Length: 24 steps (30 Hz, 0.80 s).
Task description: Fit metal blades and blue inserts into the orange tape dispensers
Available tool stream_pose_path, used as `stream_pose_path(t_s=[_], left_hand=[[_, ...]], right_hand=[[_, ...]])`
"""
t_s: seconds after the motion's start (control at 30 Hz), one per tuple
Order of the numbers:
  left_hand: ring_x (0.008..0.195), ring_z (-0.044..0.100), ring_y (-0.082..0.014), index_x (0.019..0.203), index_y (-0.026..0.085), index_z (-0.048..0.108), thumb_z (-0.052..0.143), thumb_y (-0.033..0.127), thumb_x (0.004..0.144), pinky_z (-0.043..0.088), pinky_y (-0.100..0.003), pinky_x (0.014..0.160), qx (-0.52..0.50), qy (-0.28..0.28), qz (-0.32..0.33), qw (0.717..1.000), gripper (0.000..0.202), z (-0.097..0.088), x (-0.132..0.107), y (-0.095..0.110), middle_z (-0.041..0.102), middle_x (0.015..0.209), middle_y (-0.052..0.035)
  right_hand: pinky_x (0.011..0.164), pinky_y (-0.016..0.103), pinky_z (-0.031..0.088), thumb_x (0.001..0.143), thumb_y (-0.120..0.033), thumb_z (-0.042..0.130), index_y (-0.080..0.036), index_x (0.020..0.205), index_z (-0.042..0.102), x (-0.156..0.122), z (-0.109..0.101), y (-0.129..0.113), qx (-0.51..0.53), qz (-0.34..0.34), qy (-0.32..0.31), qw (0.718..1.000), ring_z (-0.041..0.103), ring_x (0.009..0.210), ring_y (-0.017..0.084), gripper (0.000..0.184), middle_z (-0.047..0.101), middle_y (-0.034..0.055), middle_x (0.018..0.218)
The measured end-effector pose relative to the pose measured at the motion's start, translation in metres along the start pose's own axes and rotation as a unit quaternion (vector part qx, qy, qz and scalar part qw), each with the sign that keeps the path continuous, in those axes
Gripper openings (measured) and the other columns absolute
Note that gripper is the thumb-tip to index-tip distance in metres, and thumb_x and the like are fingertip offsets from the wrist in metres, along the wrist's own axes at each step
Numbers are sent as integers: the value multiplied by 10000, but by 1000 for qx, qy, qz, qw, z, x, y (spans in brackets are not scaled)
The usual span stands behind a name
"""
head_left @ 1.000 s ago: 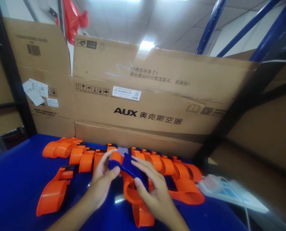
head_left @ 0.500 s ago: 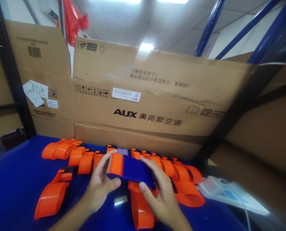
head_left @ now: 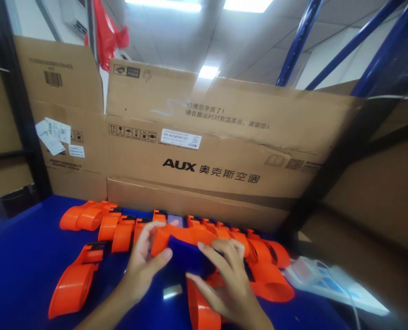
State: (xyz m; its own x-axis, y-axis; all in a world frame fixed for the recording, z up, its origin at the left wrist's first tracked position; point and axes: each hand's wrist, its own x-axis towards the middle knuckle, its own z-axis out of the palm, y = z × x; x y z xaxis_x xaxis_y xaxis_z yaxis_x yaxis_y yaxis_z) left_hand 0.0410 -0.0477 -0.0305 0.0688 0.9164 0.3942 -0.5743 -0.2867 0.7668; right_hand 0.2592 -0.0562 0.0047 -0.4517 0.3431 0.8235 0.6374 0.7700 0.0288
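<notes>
An orange tape dispenser (head_left: pixel 186 235) with a dark blue part (head_left: pixel 188 256) is held up above the table between both hands. My left hand (head_left: pixel 144 256) pinches its left end, thumb below and fingers behind. At its right side, my right hand (head_left: pixel 226 270) has the index fingertip on the blue part and the thumb lower, near its bottom edge; motion blurs the contact. Directly beneath the right hand stands another orange dispenser (head_left: pixel 202 305), partly covered by it. A single dispenser (head_left: pixel 71 286) with a black piece on its head lies off to the left.
Several more orange dispensers (head_left: pixel 121 233) line the back of the blue table (head_left: pixel 21 256). A phone-like object (head_left: pixel 175 221) sits among them. Behind rises a cardboard wall (head_left: pixel 210 142). A white power strip with a cable (head_left: pixel 337 286) lies on the right, near a dark shelf post (head_left: pixel 318 183).
The held dispenser has turned, so its orange side now shows along the top and the blue part faces lower. My right hand's fingers have shifted, with the thumb dropping lower.
</notes>
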Motion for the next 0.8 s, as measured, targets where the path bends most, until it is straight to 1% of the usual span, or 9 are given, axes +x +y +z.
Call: stream_pose_path(t_s=[0.07, 0.13, 0.23, 0.37, 0.5, 0.57, 0.63, 0.73, 0.8], left_hand=[[1168, 644, -266, 1234, 303, 533, 751, 196, 839, 493, -380, 994, 10, 18, -3, 1000, 464, 1, 1, 1, 649, 1327, -75], [1112, 665, -252, 1212, 300, 521, 758, 197, 834, 501, -378, 975, 7, 25, -6, 1000, 458, 2, 1, 3, 675, 1261, -62], [1069, 670, -235, 1196, 303, 499, 751, 203, 842, 501, -379, 965, -3, 26, -14, 1000, 447, 3, 0, 4, 682, 1214, -48], [969, 665, -192, 1178, 306, 502, 756, 211, 837, 504, -316, 897, 6, 41, -15, 999, 437, 0, -1, 1, 689, 1109, -17], [910, 652, -183, 1173, 303, 537, 779, 242, 809, 503, -296, 861, 39, 66, -8, 997, 441, -6, 1, -5, 686, 1018, 2], [953, 660, -205, 1173, 298, 553, 786, 251, 799, 500, -309, 880, 51, 73, -7, 996, 443, -7, 2, -6, 696, 1044, -13], [1040, 662, -241, 1201, 302, 552, 778, 260, 808, 495, -346, 930, 45, 63, -9, 997, 455, -7, 2, -5, 698, 1144, -43], [1198, 617, -309, 1361, 314, 493, 724, 305, 856, 463, -436, 1030, 4, 12, -23, 1000, 555, -7, -2, -5, 637, 1341, -97], [1317, 532, -347, 1439, 298, 460, 690, 348, 874, 409, -473, 1102, -21, -24, -16, 999, 613, -8, -6, -8, 565, 1450, -118]], right_hand=[[856, 509, 408, 844, -251, 769, -200, 1327, 538, -1, 2, 1, -4, -1, -4, 1000, 585, 948, 284, 538, 573, 112, 1049], [852, 503, 406, 844, -271, 773, -196, 1328, 535, -1, 4, 1, -3, 0, -3, 1000, 578, 950, 282, 544, 566, 114, 1060], [848, 495, 409, 842, -284, 778, -190, 1330, 535, -2, 5, 2, 2, 2, -1, 1000, 567, 959, 282, 552, 559, 118, 1075], [852, 496, 419, 841, -267, 778, -181, 1351, 535, -4, 7, 2, 6, 5, -1, 1000, 556, 976, 286, 572, 550, 126, 1098], [846, 497, 439, 839, -277, 780, -195, 1361, 553, -5, 9, 1, -3, 1, 4, 1000, 546, 993, 297, 575, 536, 133, 1121], [845, 501, 449, 837, -292, 781, -209, 1372, 555, -5, 9, 1, -11, -1, 6, 1000, 549, 996, 301, 587, 534, 132, 1123], [845, 503, 459, 835, -303, 781, -223, 1402, 537, -5, 10, 0, -17, 0, 12, 1000, 560, 988, 301, 622, 545, 132, 1123], [845, 502, 483, 842, -397, 766, -226, 1448, 501, -7, 9, 1, -5, 29, 32, 999, 587, 989, 313, 683, 577, 140, 1133], [845, 497, 505, 879, -502, 691, -219, 1435, 524, -7, 7, 2, 31, 78, 57, 995, 609, 1004, 325, 646, 606, 146, 1146]])
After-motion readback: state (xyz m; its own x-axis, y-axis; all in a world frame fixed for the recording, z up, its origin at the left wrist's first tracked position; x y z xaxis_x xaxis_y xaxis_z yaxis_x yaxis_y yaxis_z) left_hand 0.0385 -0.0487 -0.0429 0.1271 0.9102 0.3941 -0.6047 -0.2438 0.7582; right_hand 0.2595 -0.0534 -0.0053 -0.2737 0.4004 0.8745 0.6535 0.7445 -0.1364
